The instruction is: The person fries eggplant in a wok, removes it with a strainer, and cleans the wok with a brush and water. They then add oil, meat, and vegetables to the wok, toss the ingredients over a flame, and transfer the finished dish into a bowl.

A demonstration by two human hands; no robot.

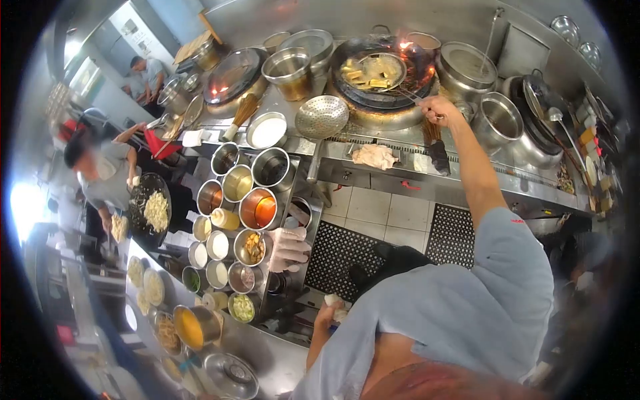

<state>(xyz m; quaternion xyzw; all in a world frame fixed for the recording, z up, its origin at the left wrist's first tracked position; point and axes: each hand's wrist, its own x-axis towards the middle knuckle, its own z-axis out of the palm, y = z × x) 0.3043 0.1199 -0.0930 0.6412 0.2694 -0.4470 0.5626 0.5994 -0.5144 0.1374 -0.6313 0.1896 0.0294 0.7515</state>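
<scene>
My right hand (437, 107) reaches forward with its arm stretched out and grips the long handle of a ladle (380, 70) that lies in the big black wok (353, 93). Pale food pieces (363, 72) fill the ladle's bowl. Flames (410, 47) burn at the wok's far rim. My left hand (325, 312) is low by my body at the edge of the steel condiment counter (280, 360), closed around a small white thing (335, 301), possibly a cloth.
Several steel seasoning tubs (257, 208) fill the counter on the left. A perforated skimmer (322, 117), steel pots (497, 120) and a second wok (233, 73) line the stove. Black floor mats (337, 250) lie below. A person (100, 173) holds a pan of noodles at left; others stand behind.
</scene>
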